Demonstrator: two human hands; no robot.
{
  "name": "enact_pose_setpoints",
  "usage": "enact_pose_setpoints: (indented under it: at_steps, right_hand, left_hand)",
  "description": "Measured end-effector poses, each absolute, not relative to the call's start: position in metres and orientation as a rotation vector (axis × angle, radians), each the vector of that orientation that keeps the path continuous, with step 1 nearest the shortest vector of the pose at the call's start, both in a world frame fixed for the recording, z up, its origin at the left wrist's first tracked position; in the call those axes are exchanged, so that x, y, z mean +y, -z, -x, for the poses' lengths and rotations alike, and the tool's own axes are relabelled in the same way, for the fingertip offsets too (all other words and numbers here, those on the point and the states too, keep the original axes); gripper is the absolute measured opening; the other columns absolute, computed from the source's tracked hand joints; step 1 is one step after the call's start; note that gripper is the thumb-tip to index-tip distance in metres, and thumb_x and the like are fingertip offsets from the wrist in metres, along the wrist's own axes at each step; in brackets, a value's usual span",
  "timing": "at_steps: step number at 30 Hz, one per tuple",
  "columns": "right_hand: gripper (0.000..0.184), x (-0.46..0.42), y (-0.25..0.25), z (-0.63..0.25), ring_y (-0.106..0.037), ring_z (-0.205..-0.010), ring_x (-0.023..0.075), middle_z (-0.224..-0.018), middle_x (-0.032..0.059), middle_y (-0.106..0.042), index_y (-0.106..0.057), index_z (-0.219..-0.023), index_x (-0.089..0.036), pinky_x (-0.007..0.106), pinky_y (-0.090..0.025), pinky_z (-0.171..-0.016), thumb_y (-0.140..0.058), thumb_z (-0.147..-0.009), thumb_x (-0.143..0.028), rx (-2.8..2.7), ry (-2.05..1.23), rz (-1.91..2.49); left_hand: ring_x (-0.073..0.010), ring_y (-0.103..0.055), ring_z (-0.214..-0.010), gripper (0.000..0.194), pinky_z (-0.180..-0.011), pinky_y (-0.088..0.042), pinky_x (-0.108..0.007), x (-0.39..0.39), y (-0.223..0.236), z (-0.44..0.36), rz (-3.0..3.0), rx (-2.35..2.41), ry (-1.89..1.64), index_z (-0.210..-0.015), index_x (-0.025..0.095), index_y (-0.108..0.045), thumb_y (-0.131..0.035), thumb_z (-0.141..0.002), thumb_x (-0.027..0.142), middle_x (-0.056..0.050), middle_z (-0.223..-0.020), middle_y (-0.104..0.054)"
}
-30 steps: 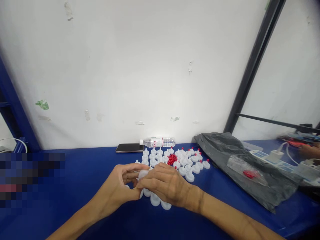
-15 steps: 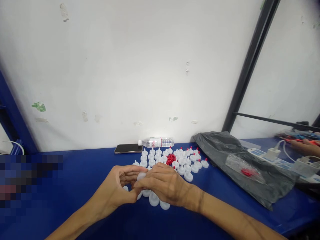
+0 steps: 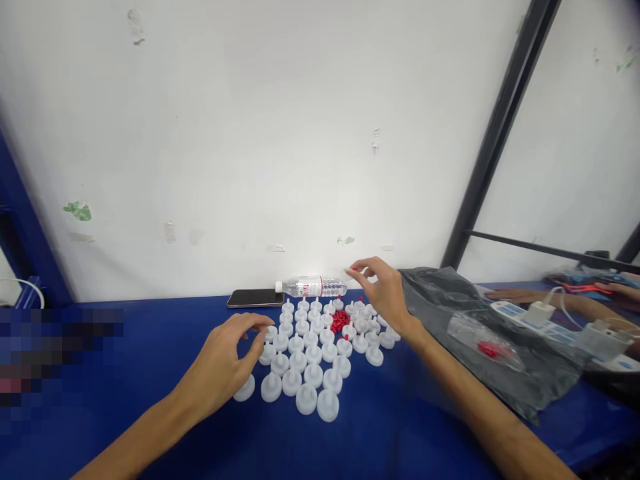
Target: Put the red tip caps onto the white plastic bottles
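Note:
My left hand [image 3: 233, 353] hovers at the left edge of the white nozzle caps, thumb and fingers apart with nothing visible between them. A white nozzle cap [image 3: 244, 389] lies just below it, partly covered by the hand. My right hand [image 3: 383, 290] is raised above the back right of the group, thumb and forefinger pinched on a small red tip cap [image 3: 353, 269]. Between the hands, several white nozzle caps [image 3: 313, 375] stand spout up in loose rows. A pile of red tip caps [image 3: 341, 321] sits among them. Some nozzles at the right carry red tips.
Behind the rows lie a clear water bottle [image 3: 310, 287] and a black phone [image 3: 255, 298]. At right, a grey plastic bag [image 3: 435, 313] bears a clear bag with red pieces [image 3: 495, 349]. Beyond are a power strip [image 3: 555, 325] and another person's hands [image 3: 627, 293].
My hands, earlier together around a white nozzle cap, have parted. The right has moved up and right and now pinches a red tip cap; the left has let go and opened.

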State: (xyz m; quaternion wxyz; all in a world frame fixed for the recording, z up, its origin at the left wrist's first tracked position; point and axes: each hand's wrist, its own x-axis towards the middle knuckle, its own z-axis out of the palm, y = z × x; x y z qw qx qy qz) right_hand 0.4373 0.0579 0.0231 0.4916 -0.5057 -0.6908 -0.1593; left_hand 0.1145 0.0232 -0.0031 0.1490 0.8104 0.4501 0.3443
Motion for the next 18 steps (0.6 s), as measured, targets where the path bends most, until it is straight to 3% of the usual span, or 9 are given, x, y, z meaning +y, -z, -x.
enact_pose_setpoints:
  at_steps: [3, 10, 18]
  right_hand:
    - [0.018, 0.077, -0.016, -0.471, -0.067, -0.072, 0.0171, -0.087, 0.0026, -0.075, -0.071, -0.093, -0.021, 0.028, -0.048, -0.070, -0.062, -0.093, -0.036, -1.729, 0.341, 1.590]
    - [0.010, 0.092, 0.007, -0.495, -0.070, -0.071, 0.0215, -0.075, 0.0055, -0.076, -0.077, -0.085, -0.021, 0.026, -0.038, -0.058, -0.068, -0.086, -0.023, -1.811, 0.317, 1.782]
    - [0.024, 0.083, 0.012, -0.494, -0.072, -0.080, 0.0228, -0.087, 0.0153, -0.078, -0.080, -0.095, -0.014, 0.028, -0.040, -0.065, -0.056, -0.094, -0.016, -1.969, 0.378, 1.758]
  left_hand:
    - [-0.0262, -0.063, -0.104, 0.029, -0.092, -0.050, -0.042, 0.027, 0.010, -0.112, -2.518, 1.334, -0.942, -0.109, 0.024, -0.066, -0.042, -0.098, 0.035, -0.007, -0.108, -0.069]
    - [-0.0265, -0.061, -0.088, 0.022, -0.080, -0.048, -0.043, 0.029, 0.015, -0.111, -2.579, 1.396, -0.833, -0.087, 0.023, -0.062, -0.042, -0.095, 0.031, -0.004, -0.087, -0.066]
    - [-0.0260, -0.063, -0.093, 0.024, -0.083, -0.048, -0.041, 0.024, 0.013, -0.114, -2.557, 1.432, -0.788, -0.096, 0.023, -0.064, -0.041, -0.096, 0.028, -0.006, -0.095, -0.067]
